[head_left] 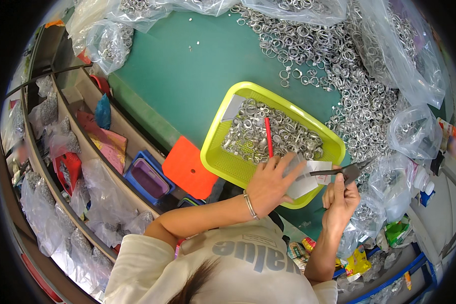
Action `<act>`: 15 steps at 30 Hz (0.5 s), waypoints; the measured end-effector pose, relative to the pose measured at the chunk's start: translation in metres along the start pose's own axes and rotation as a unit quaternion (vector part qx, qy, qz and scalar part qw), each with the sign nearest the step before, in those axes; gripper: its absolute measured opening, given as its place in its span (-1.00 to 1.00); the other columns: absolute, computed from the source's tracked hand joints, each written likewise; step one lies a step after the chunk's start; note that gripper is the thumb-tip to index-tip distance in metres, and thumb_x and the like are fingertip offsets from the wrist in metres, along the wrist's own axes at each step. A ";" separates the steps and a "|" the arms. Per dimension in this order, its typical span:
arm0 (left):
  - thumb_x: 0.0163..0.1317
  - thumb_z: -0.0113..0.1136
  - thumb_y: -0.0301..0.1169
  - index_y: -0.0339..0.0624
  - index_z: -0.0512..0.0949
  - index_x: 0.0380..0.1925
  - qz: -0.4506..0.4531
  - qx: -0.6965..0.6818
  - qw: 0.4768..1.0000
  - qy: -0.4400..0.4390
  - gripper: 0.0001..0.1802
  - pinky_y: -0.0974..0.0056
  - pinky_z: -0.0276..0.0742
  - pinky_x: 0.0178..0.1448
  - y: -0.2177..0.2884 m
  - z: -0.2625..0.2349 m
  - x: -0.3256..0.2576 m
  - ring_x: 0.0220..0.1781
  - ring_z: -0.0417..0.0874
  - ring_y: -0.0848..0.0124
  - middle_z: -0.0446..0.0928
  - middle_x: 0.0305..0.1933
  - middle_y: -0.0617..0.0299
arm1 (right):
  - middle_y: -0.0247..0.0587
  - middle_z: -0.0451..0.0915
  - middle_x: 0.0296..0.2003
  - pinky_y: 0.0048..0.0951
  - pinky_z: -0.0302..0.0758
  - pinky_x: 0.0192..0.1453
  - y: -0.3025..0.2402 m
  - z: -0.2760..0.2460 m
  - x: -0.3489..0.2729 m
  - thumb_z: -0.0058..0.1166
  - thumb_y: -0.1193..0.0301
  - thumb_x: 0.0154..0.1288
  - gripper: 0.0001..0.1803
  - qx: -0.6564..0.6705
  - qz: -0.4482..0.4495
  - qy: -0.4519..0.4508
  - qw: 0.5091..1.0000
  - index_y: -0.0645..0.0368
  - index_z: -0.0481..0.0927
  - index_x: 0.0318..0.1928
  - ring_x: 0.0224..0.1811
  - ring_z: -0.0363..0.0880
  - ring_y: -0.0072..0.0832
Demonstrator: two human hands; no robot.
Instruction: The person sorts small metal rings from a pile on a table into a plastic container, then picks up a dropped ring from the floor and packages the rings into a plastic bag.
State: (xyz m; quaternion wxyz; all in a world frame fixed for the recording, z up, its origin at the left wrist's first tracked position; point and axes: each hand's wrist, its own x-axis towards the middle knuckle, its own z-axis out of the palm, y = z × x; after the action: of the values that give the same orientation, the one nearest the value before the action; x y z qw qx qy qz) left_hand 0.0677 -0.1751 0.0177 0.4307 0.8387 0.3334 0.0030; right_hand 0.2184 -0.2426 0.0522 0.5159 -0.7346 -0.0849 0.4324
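Note:
A yellow-green plastic basket stands tilted in front of me with many silver metal rings inside. A red pen-like stick lies on those rings. Over the basket's near side, my left hand has its fingers spread beside a white paper slip; whether it touches the slip, I cannot tell. At the basket's right corner, my right hand is closed around a dark tool that looks like pliers. The tool has a thin dark arm reaching left across the paper.
A large heap of silver rings covers the right of the green table. Clear plastic bags of rings border it. An orange board lies left of the basket. Wooden compartments at left hold bags and a blue-purple tray.

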 end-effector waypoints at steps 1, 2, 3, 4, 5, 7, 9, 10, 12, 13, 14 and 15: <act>-0.20 0.32 -0.45 -0.10 0.31 0.08 0.024 0.030 0.999 0.016 -0.29 0.16 0.35 0.02 -0.004 0.011 0.003 -0.01 0.39 0.12 0.32 0.03 0.02 | -0.50 0.27 -0.72 -0.70 -0.05 -0.71 0.003 -0.001 -0.001 -0.05 0.42 0.31 -0.78 0.022 -0.011 0.013 1.000 0.32 0.49 -0.15 -0.76 0.02 -0.84; -0.19 0.28 -0.50 -0.12 0.34 0.02 0.029 -0.010 0.999 0.018 -0.35 0.16 0.37 -0.01 -0.013 0.019 0.002 -0.05 0.41 0.14 0.35 -0.03 0.02 | -0.53 0.22 -0.74 -0.69 -0.11 -0.72 0.007 -0.002 -0.002 -0.06 0.42 0.31 -0.78 0.044 -0.022 0.023 0.999 0.32 0.48 -0.14 -0.78 -0.04 -0.85; -0.19 0.25 -0.55 -0.14 0.38 -0.03 0.034 -0.050 0.998 0.019 -0.42 0.17 0.40 -0.05 -0.024 0.025 0.000 -0.09 0.44 0.15 0.38 -0.09 0.03 | -0.54 0.14 -0.77 -0.68 -0.11 -0.74 0.010 -0.004 -0.004 -0.09 0.42 0.33 -0.77 0.032 -0.045 0.042 0.998 0.35 0.46 -0.12 -0.80 -0.04 -0.82; -0.18 0.21 -0.61 -0.16 0.42 -0.09 0.037 -0.089 0.995 0.021 -0.48 0.18 0.42 -0.08 -0.033 0.026 -0.001 -0.13 0.46 0.16 0.42 -0.15 0.03 | -0.54 0.13 -0.78 -0.67 -0.11 -0.74 0.011 -0.006 -0.005 -0.10 0.42 0.33 -0.76 0.055 -0.052 0.043 0.996 0.35 0.45 -0.12 -0.80 -0.04 -0.81; -0.17 0.17 -0.64 -0.18 0.43 -0.13 0.033 -0.093 0.993 0.062 -0.53 0.19 0.43 -0.11 -0.039 0.019 0.001 -0.17 0.48 0.16 0.43 -0.20 0.04 | -0.54 0.13 -0.78 -0.66 -0.12 -0.74 0.012 -0.009 -0.007 -0.10 0.41 0.33 -0.75 0.079 -0.058 0.049 0.994 0.36 0.44 -0.11 -0.80 -0.04 -0.81; -0.14 0.10 -0.71 -0.22 0.46 -0.22 0.027 -0.100 0.985 0.141 -0.61 0.20 0.45 -0.18 -0.050 -0.004 0.005 -0.25 0.51 0.17 0.46 -0.31 0.05 | -0.53 0.08 -0.80 -0.64 -0.12 -0.75 0.013 -0.012 -0.010 -0.11 0.37 0.35 -0.72 0.108 -0.059 0.072 0.990 0.38 0.41 -0.12 -0.82 -0.05 -0.78; -0.11 0.09 -0.73 -0.24 0.44 -0.16 -0.004 -0.077 0.976 0.205 -0.58 0.19 0.45 -0.21 -0.057 -0.027 0.008 -0.30 0.52 0.15 0.46 -0.38 0.05 | -0.53 0.07 -0.80 -0.64 -0.11 -0.75 0.013 -0.018 -0.011 -0.12 0.36 0.35 -0.72 0.132 -0.048 0.086 0.986 0.38 0.42 -0.13 -0.82 -0.05 -0.76; -0.12 0.15 -0.71 -0.24 0.42 -0.12 -0.065 -0.059 0.963 0.254 -0.54 0.22 0.44 -0.17 -0.061 -0.031 0.006 -0.24 0.52 0.18 0.46 -0.30 0.04 | -0.53 0.06 -0.80 -0.64 -0.11 -0.76 0.014 -0.020 -0.012 -0.12 0.35 0.35 -0.72 0.144 -0.043 0.091 0.984 0.37 0.42 -0.13 -0.83 -0.05 -0.76; -0.19 0.24 -0.69 -0.20 0.41 -0.05 -0.144 -0.006 0.958 0.249 -0.43 0.22 0.42 -0.05 -0.049 -0.051 0.015 -0.08 0.47 0.15 0.43 -0.12 0.04 | -0.53 0.06 -0.80 -0.64 -0.10 -0.76 0.019 -0.028 -0.013 -0.12 0.35 0.35 -0.72 0.154 -0.044 0.101 0.982 0.37 0.42 -0.14 -0.83 -0.05 -0.75; -0.21 0.25 -0.68 -0.18 0.40 -0.04 -0.121 0.023 0.959 0.256 -0.40 0.20 0.39 -0.01 -0.043 -0.052 0.017 -0.03 0.44 0.13 0.40 -0.08 0.05 | -0.52 0.05 -0.81 -0.63 -0.09 -0.76 0.020 -0.030 -0.014 -0.12 0.35 0.35 -0.72 0.159 -0.045 0.104 0.981 0.37 0.42 -0.14 -0.83 -0.05 -0.74; -0.23 0.27 -0.68 -0.16 0.40 -0.02 -0.098 0.053 0.958 0.263 -0.37 0.17 0.36 0.03 -0.035 -0.050 0.020 0.01 0.40 0.10 0.38 -0.04 0.07 | -0.52 0.06 -0.81 -0.63 -0.09 -0.76 0.021 -0.032 -0.015 -0.12 0.35 0.35 -0.72 0.158 -0.042 0.112 0.980 0.37 0.42 -0.14 -0.83 -0.04 -0.74; -0.25 0.29 -0.67 -0.15 0.40 -0.01 -0.074 0.082 0.957 0.269 -0.34 0.15 0.33 0.07 -0.026 -0.046 0.022 0.06 0.37 0.08 0.36 0.01 0.08 | -0.52 0.06 -0.81 -0.63 -0.09 -0.76 0.022 -0.033 -0.017 -0.12 0.35 0.35 -0.72 0.158 -0.038 0.120 0.979 0.38 0.42 -0.14 -0.83 -0.04 -0.74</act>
State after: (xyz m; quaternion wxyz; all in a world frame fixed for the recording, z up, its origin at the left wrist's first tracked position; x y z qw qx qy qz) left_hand 0.0568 -0.1187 0.0213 0.2538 0.8119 0.4976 0.1694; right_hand 0.2252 -0.2846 0.0466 0.6477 -0.6868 0.0187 0.3294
